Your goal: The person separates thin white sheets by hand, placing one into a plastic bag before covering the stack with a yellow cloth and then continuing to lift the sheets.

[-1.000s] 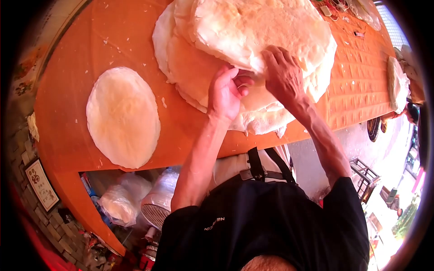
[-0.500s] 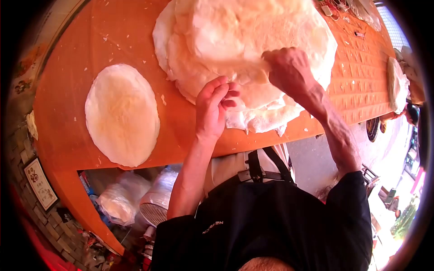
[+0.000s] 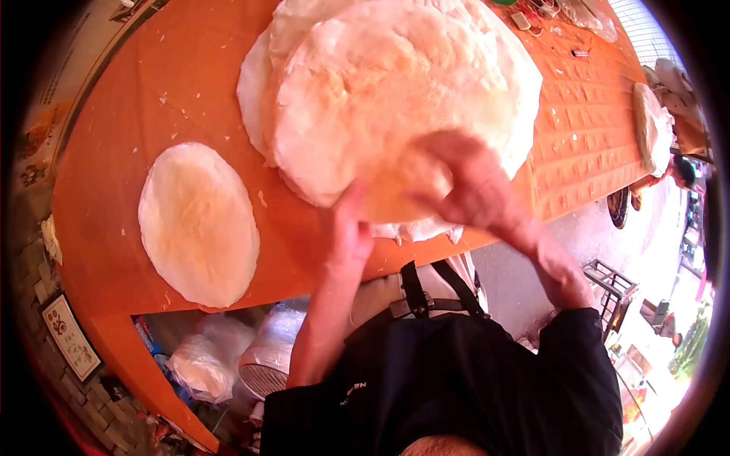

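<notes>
A pile of large, thin, soft white round sheets (image 3: 380, 83) with uneven surfaces lies in front of me. At its near edge, my left hand (image 3: 351, 232) is raised with its fingers against the rim of the top sheet, blurred by motion. My right hand (image 3: 471, 182) reaches over the same edge, also smeared, its thumb and fingers apart. A tan-looking part of the sheet shows between the two hands. Farther left, a single white oval sheet (image 3: 199, 224) lies flat, apart from the pile.
The orange-covered table (image 3: 190, 99) carries small white scraps. Cables and small items (image 3: 536, 17) lie at the far right. A wrapped bundle (image 3: 652, 129) rests at the right end. Plastic-wrapped bundles (image 3: 209, 361) and a round basket (image 3: 265, 376) stand under the table.
My right hand has gone from a fist on the sheet's edge to spread fingers, closer to my left hand. The top sheet now lies flatter and rounder. The view has shifted slightly.
</notes>
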The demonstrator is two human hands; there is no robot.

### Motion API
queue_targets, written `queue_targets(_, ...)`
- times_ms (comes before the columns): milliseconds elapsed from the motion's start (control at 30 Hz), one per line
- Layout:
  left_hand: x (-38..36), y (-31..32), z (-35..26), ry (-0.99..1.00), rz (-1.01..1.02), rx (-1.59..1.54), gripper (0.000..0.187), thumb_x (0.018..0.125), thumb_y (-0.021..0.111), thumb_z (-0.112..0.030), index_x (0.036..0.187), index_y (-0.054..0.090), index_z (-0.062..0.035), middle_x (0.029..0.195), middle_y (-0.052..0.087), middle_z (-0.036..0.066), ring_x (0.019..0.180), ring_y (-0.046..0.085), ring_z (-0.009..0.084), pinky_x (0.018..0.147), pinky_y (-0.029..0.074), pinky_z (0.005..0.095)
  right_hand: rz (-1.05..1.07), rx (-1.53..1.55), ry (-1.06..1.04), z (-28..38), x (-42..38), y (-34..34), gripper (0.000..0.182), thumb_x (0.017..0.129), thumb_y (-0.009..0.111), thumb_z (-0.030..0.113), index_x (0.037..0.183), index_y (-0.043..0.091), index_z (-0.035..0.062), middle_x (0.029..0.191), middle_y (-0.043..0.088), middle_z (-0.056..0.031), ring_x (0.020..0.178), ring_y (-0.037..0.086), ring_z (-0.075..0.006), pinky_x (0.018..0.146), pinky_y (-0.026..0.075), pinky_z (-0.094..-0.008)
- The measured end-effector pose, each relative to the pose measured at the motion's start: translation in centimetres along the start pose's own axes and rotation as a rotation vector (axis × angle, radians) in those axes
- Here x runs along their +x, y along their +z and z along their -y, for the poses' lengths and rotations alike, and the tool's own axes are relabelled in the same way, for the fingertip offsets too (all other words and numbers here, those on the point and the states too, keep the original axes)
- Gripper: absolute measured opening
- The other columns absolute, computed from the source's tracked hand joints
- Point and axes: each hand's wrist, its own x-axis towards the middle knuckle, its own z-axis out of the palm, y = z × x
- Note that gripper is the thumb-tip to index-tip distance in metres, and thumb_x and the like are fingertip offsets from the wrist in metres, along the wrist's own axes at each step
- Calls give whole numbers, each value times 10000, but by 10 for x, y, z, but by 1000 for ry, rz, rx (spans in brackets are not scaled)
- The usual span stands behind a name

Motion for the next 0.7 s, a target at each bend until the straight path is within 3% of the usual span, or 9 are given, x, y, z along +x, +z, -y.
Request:
queue_targets(67, -1, -28, -28, -1, 36, 53, 458, 884, 620, -108, 1319, 516, -6, 1298, 582, 103, 1205, 547, 257, 1038, 441, 415, -326, -168, 199, -51, 5, -23, 500, 759, 780, 339, 1123, 655, 20, 1031, 684, -168, 918, 664, -314, 805, 529, -380)
queue_targets(133, 13, -72, -65, -107, 61, 140, 511, 885, 627, -111, 1360, 470, -7, 1307, 575, 105, 1203, 551, 265, 1037, 448, 422, -300, 23, 628, -92, 19, -48, 568, 813, 735, 428, 1191, 632, 17, 1006, 686, -214, 906, 683, -249, 745, 535, -336)
queue_targets(267, 24, -87, -86, -26, 22, 269, 529, 906, 624, -125, 1387, 432, -19, 1340, 546, 85, 1231, 525, 262, 1042, 442, 427, -211, 264, 551, -136, 64, -30, 655, 804, 699, 479, 1248, 591, 10, 970, 686, -205, 908, 676, -261, 780, 521, -376)
queue_targets(333, 15, -76, -77, 17, -20, 90, 490, 920, 603, -128, 1371, 446, -18, 1328, 547, 94, 1202, 543, 252, 1011, 465, 401, -133, -121, 535, -128, 84, -23, 681, 746, 721, 516, 1184, 623, 3, 913, 682, -167, 898, 660, -288, 806, 501, -395)
queue_targets(367, 10, -71, -70, 40, -46, -3, 470, 927, 593, -129, 1362, 453, -18, 1322, 548, 98, 1187, 552, 247, 996, 476, 387, -18, -171, 541, -125, 95, -25, 699, 733, 759, 499, 1167, 614, -30, 843, 650, -120, 817, 620, -235, 724, 474, -362)
queue_targets(467, 7, -67, -47, 205, -111, 130, 460, 939, 579, -149, 1358, 453, -10, 1317, 551, 97, 1182, 556, 249, 990, 472, 385, 20, -110, 506, -147, 110, -22, 618, 713, 767, 474, 1066, 660, -21, 752, 620, -102, 766, 603, -226, 713, 467, -354)
queue_targets(500, 6, -56, -41, 310, -147, 205, 455, 905, 620, -133, 1317, 490, 8, 1267, 576, 104, 1137, 572, 236, 956, 484, 367, 58, -65, 515, -152, 112, -24, 585, 694, 770, 465, 1002, 678, -24, 867, 628, -108, 842, 589, -207, 721, 460, -349)
queue_targets(600, 18, -54, -35, 449, -296, 302, 427, 862, 659, -98, 1251, 540, 31, 1221, 591, 113, 1099, 575, 221, 920, 496, 359, 145, -134, 475, -152, 123, -28, 473, 740, 735, 475, 823, 639, 19, 735, 588, -61, 842, 590, -211, 758, 455, -329)
queue_targets(700, 27, -44, -27, 476, -430, 242, 384, 820, 695, -70, 1170, 591, 47, 1152, 617, 123, 1008, 604, 227, 859, 521, 369, 91, 168, 483, -124, 108, -34, 189, 900, 568, 214, 1007, 699, 129, 1025, 566, -34, 1022, 527, -169, 845, 429, -293)
